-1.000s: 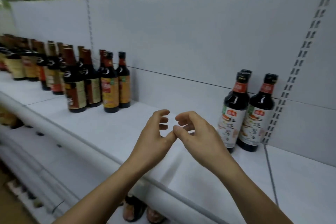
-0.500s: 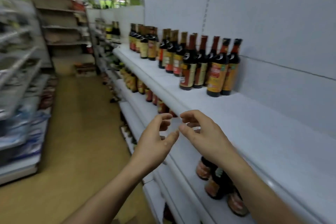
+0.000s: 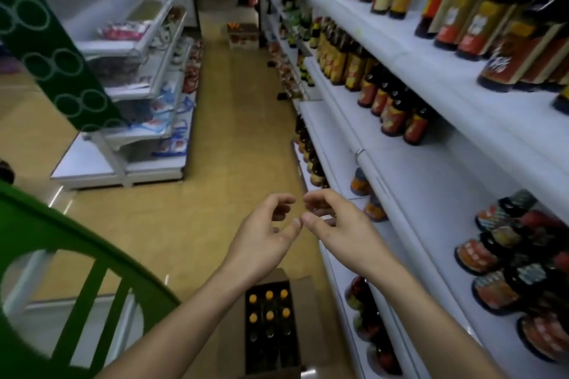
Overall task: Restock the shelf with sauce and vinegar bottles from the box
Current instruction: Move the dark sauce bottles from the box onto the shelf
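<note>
The box (image 3: 271,326) sits open on the floor, right below the arms, with orange-capped bottles (image 3: 269,304) standing inside. Above it, the left hand (image 3: 264,240) and right hand (image 3: 338,231) are half curled, thumbs almost touching, holding nothing. Best to reach straight down and grab one bottle by its neck. The shelf (image 3: 409,194) waits on the right.

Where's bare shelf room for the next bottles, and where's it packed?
Free: the white middle shelf nearer than the red-labelled dark bottles; the top shelf's front strip. Crowded: the far end of both, and the lower shelf's lying bottles.
</note>
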`<action>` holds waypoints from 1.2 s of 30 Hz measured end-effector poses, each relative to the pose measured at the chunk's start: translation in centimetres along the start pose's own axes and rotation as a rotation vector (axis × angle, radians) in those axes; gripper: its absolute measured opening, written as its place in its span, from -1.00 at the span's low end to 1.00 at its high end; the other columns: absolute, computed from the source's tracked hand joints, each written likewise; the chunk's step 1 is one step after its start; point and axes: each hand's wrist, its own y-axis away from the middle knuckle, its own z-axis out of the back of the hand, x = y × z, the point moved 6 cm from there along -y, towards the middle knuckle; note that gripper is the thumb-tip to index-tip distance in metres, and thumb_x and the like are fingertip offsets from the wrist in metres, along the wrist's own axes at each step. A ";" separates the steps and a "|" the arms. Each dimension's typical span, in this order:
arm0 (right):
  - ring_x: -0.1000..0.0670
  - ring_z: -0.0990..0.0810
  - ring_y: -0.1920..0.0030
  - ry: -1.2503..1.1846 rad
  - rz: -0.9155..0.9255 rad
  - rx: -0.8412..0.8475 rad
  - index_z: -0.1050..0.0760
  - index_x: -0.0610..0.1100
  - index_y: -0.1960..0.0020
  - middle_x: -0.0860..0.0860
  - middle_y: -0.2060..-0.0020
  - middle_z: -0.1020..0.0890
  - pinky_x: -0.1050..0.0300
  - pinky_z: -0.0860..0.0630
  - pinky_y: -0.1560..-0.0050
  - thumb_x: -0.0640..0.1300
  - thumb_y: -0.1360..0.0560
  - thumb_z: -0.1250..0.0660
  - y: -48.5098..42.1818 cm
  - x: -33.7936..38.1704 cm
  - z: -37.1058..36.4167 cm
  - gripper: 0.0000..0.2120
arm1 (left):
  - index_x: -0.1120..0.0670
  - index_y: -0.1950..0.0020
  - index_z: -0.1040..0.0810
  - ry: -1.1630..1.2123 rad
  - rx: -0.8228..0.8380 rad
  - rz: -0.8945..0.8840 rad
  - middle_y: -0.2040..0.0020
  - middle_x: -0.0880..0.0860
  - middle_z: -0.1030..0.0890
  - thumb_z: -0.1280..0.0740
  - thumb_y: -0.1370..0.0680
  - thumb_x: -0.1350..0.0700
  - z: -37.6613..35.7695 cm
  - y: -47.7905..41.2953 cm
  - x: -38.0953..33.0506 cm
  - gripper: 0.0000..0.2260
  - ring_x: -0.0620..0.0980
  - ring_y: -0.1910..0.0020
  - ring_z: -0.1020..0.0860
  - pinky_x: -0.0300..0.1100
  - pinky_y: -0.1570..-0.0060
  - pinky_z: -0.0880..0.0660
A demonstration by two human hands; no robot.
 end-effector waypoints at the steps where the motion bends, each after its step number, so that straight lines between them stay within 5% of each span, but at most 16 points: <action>1: 0.20 -0.55 -0.17 -0.001 -0.002 0.017 -0.50 0.09 -0.33 0.24 -0.15 -0.59 0.04 -0.57 -0.22 0.03 -0.61 -0.35 -0.3 -0.4 -1.0 -0.70 | -0.07 -0.37 -0.49 -0.006 -0.003 0.019 -0.22 -0.16 -0.57 -0.39 -0.62 0.03 0.2 0.1 1.0 -0.68 -0.21 -0.22 -0.53 -0.18 -0.20 -0.55; 9: 0.23 -0.54 -0.15 0.000 -0.075 0.214 -0.49 0.04 -0.33 0.22 -0.14 -0.58 0.14 -0.56 -0.21 0.01 -0.63 -0.33 -1.9 -6.2 -9.9 -0.71 | -0.05 -0.37 -0.49 -0.006 -0.027 0.212 -0.22 -0.13 -0.58 -0.40 -0.61 0.05 -0.8 1.8 11.4 -0.67 -0.23 -0.18 -0.54 -0.31 -0.11 -0.53; 17: 0.19 -0.58 -0.12 -0.005 -0.119 0.386 -0.50 0.04 -0.30 0.16 -0.10 -0.61 0.16 -0.59 -0.15 -0.02 -0.62 -0.36 -2.1 -15.5 -16.9 -0.74 | -0.02 -0.35 -0.49 0.076 -0.060 0.439 -0.14 -0.14 -0.59 -0.40 -0.62 0.08 -6.7 3.2 21.4 -0.69 -0.21 -0.14 -0.56 -0.16 -0.18 -0.58; 22: 0.19 -0.56 -0.13 0.023 -0.149 0.498 -0.49 0.04 -0.34 0.14 -0.12 -0.59 0.17 -0.58 -0.13 0.00 -0.63 -0.33 -1.6 -23.1 -22.0 -0.71 | -0.01 -0.40 -0.46 0.085 -0.067 0.535 -0.18 -0.12 -0.55 -0.38 -0.63 0.10 -11.8 4.8 28.1 -0.65 -0.25 -0.15 -0.52 -0.44 -0.04 -0.46; 25: 0.19 -0.55 -0.14 0.042 -0.171 0.531 -0.49 0.06 -0.34 0.14 -0.12 -0.58 0.26 -0.54 -0.08 -0.01 -0.63 -0.34 -1.2 -28.2 -25.1 -0.71 | -0.02 -0.42 -0.45 0.084 -0.039 0.595 -0.23 -0.09 -0.54 -0.37 -0.63 0.07 -15.1 5.8 33.2 -0.65 -0.22 -0.19 -0.51 -0.35 -0.14 -0.50; 30: 0.13 -0.57 -0.15 0.060 -0.182 0.549 -0.50 0.03 -0.34 0.12 -0.13 -0.59 0.05 -0.59 -0.19 -0.02 -0.63 -0.34 -0.5 -38.0 -31.8 -0.71 | -0.05 -0.43 -0.43 0.032 0.033 0.624 -0.23 -0.08 -0.54 -0.39 -0.62 0.07 -20.9 6.8 43.1 -0.62 -0.14 -0.24 -0.52 -0.16 -0.22 -0.55; 36: 0.08 -0.56 -0.19 0.200 -0.137 0.555 -0.49 0.01 -0.35 0.07 -0.19 -0.60 0.07 -0.57 -0.18 -0.04 -0.63 -0.34 -0.9 -48.8 -39.2 -0.70 | -0.04 -0.47 -0.41 -0.070 0.128 0.556 -0.30 -0.04 -0.52 -0.41 -0.61 0.07 -26.3 5.6 54.5 -0.56 -0.08 -0.29 -0.50 -0.05 -0.29 -0.54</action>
